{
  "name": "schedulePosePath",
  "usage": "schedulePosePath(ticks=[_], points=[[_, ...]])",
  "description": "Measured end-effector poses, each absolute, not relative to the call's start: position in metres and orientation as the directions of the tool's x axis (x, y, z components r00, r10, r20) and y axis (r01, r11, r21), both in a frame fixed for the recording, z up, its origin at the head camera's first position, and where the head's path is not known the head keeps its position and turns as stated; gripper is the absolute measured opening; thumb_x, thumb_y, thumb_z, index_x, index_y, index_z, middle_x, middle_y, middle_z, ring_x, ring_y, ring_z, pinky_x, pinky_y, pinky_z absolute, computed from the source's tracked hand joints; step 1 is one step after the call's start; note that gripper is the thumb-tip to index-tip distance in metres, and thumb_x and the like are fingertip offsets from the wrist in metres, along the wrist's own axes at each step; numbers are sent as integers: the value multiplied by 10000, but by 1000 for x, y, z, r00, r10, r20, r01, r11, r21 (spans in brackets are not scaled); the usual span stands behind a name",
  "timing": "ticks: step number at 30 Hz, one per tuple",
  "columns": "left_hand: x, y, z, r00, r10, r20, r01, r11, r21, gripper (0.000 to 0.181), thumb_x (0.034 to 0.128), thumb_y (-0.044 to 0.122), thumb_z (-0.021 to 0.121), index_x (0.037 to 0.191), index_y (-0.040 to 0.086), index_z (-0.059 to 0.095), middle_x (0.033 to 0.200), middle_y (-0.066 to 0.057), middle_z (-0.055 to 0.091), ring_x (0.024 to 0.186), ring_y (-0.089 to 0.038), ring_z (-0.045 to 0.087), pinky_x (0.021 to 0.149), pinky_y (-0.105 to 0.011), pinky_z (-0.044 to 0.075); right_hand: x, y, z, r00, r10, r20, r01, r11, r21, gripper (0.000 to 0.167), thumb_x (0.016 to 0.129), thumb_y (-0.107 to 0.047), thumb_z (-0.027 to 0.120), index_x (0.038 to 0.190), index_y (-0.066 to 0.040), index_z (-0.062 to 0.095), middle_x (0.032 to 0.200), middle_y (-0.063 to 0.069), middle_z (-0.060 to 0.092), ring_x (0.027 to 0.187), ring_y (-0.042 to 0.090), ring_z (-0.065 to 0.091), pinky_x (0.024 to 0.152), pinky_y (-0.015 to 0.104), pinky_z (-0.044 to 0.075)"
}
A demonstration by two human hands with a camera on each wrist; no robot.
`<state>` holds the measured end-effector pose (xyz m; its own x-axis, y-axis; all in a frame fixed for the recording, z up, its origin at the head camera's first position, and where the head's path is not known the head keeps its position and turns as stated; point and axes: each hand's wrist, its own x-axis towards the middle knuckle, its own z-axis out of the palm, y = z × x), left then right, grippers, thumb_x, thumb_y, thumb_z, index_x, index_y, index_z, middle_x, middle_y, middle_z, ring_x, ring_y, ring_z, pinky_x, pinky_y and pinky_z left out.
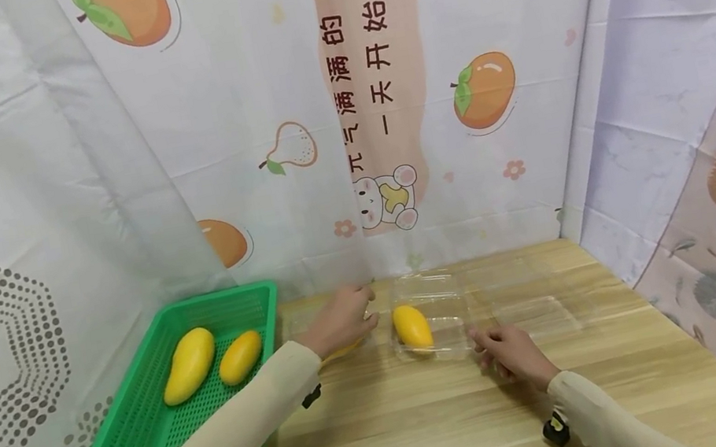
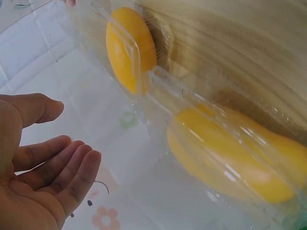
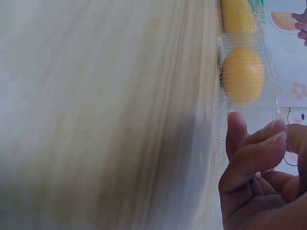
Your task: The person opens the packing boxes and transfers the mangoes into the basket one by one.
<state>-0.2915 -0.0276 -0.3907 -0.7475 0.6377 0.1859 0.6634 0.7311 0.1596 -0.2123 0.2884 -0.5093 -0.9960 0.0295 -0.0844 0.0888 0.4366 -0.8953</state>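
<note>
My left hand (image 1: pixel 345 320) hovers over a clear plastic container (image 1: pixel 299 322) that holds a long yellow mango (image 2: pixel 230 153). In the left wrist view its thumb and fingers are spread apart, relaxed, with nothing between them. Beside it, a second clear container (image 1: pixel 449 331) has a smaller yellow mango (image 1: pixel 412 327) at its left end. My right hand (image 1: pixel 512 356) is by that container's front right corner, fingers loosely bent. The right wrist view shows the fingertips in front of the plastic; whether they touch it is unclear.
A green basket (image 1: pixel 122 397) at the left holds two yellow mangoes, one large (image 1: pixel 189 365) and one smaller (image 1: pixel 240 358). More clear plastic (image 1: pixel 540 315) lies to the right on the wooden table (image 1: pixel 396 440). A printed curtain (image 1: pixel 228 55) hangs behind.
</note>
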Motion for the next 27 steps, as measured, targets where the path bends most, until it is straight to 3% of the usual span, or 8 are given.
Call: schedulePosePath(ticks=[10,18,22,27], points=[[-291,-12,-399,-737,651,182,676,713,186,323,972,183,689,1226,-15,689,1203,-127,688,1101,-268,645,953,-374,533,-212,289,-510,-996,25,-85,87,436,-896,467,1051,-440,568,1000,0,716,734,90,700,446,125,446,402,245,340],[-292,3,-407,-747,652,128,663,718,213,387,977,260,711,1258,-4,679,1222,-110,685,1108,-237,634,948,-353,536,-212,288,-510,-997,24,-76,79,425,-902,510,1025,-495,588,984,-2,714,726,89,697,445,121,445,400,242,338],[-295,7,-414,-739,660,135,673,711,206,380,976,248,703,1236,-27,681,1173,-115,688,1051,-229,634,908,-344,540,-210,287,-509,-997,22,-77,79,419,-904,518,1022,-505,586,986,-4,714,730,93,696,446,118,437,400,240,333],[-297,12,-419,-751,647,130,657,714,241,325,971,261,707,1122,-26,700,998,-68,656,855,-173,561,747,-292,504,-211,288,-509,-995,22,-94,94,424,-901,512,1025,-503,584,995,-8,712,749,101,701,441,120,434,396,239,331]])
